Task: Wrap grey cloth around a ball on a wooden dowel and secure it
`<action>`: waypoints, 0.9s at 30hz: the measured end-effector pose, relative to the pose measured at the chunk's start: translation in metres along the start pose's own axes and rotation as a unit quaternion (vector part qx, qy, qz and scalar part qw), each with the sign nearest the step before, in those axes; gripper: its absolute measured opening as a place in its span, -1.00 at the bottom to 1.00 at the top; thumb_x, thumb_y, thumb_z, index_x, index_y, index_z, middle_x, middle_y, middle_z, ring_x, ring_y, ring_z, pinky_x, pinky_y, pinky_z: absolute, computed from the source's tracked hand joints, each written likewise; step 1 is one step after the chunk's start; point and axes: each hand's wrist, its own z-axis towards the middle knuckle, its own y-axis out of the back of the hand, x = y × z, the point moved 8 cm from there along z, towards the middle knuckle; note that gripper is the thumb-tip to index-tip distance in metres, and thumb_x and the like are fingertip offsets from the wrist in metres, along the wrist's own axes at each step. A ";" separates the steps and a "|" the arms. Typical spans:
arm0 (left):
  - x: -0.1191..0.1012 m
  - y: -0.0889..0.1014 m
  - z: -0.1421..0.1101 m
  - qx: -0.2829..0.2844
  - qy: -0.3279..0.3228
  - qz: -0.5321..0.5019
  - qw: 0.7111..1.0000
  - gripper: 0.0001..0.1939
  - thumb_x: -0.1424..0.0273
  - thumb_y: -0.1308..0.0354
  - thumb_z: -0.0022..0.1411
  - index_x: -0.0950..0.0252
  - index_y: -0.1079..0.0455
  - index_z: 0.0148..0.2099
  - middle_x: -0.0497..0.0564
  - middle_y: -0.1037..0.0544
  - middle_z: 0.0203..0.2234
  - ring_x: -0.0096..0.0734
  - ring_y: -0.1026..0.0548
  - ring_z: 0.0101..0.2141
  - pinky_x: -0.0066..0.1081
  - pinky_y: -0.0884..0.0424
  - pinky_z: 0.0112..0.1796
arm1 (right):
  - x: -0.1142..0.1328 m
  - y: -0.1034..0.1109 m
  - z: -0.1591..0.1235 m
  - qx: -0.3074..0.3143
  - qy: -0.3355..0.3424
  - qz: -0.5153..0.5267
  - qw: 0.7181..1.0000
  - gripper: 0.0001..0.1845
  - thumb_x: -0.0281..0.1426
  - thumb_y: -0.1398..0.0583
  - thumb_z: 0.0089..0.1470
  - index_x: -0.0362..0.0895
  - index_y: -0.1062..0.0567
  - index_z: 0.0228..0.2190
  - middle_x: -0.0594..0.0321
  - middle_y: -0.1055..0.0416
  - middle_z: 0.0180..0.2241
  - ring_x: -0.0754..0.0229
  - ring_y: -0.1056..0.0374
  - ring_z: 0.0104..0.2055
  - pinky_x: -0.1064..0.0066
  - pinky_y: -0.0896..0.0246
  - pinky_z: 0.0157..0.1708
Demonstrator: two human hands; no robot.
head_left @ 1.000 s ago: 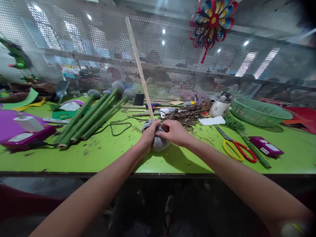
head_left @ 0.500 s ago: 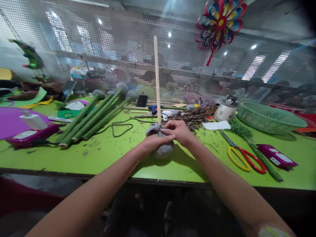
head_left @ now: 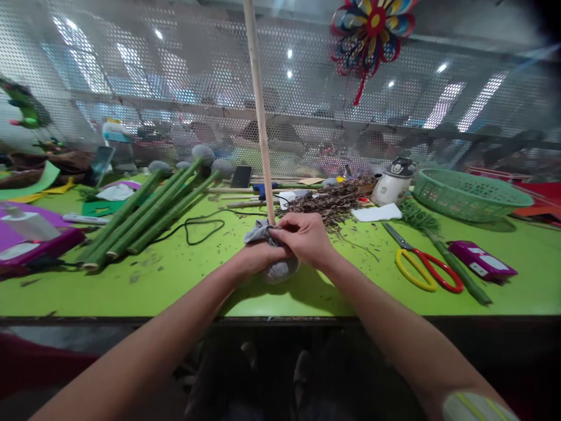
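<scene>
A round bundle of grey cloth [head_left: 280, 271] rests on the table near its front edge, gathered around the lower end of a wooden stick [head_left: 259, 105]. The stick rises from it, leaning slightly left, and its top runs out of view. My left hand [head_left: 258, 257] is closed around the gathered neck of the cloth, above the round part. Close beside it, my right hand [head_left: 309, 237] pinches the cloth at the foot of the stick with thumb and forefinger. The fingers of both hands partly cover the cloth, and the stick's lower end is hidden inside.
Green-wrapped stems with grey round heads [head_left: 144, 216] lie at left, by a black cord [head_left: 186, 228] and a purple box [head_left: 52, 248]. Dried plant stalks [head_left: 335, 202] lie behind my hands. Rightward are scissors [head_left: 423, 263], another purple box [head_left: 482, 260] and a green basket [head_left: 473, 196].
The view has shifted, so most things sit further left in it. The stick now leans more to the left and its top has left the view. Both hands stay on the cloth.
</scene>
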 end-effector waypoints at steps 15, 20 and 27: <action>0.022 0.010 0.002 -0.077 0.062 -0.074 0.992 -0.80 0.39 -0.33 -0.12 0.32 -0.48 -0.36 0.02 -0.55 -0.47 -0.30 -0.50 -0.39 -0.38 -0.44 -0.34 | -0.007 0.004 0.004 0.021 0.013 0.019 1.000 -0.87 -0.31 -0.25 -0.03 -0.13 -0.51 -0.45 0.21 -0.44 -0.34 0.20 -0.33 -0.23 0.39 -0.24 -0.24; 0.023 0.004 -0.006 -0.057 0.116 -0.099 0.987 -0.71 0.28 -0.35 -0.12 0.37 -0.49 -0.35 0.07 -0.56 -0.46 -0.29 -0.52 -0.44 -0.34 -0.45 -0.35 | -0.037 -0.012 -0.001 0.065 -0.102 0.157 0.980 -0.56 -0.07 -0.11 0.08 -0.14 -0.49 -0.19 0.14 -0.45 -0.23 0.13 -0.35 -0.17 0.32 -0.26 -0.22; 0.022 0.005 -0.007 -0.054 0.076 -0.061 0.994 -0.69 0.23 -0.24 -0.05 0.35 -0.49 -0.29 0.09 -0.57 -0.41 -0.09 -0.51 -0.23 -0.22 -0.44 -0.17 | -0.033 -0.034 -0.011 0.091 -0.077 0.173 0.978 -0.56 -0.05 -0.09 0.09 -0.18 -0.49 -0.46 0.27 -0.35 -0.50 0.23 -0.26 -0.42 0.41 -0.17 -0.39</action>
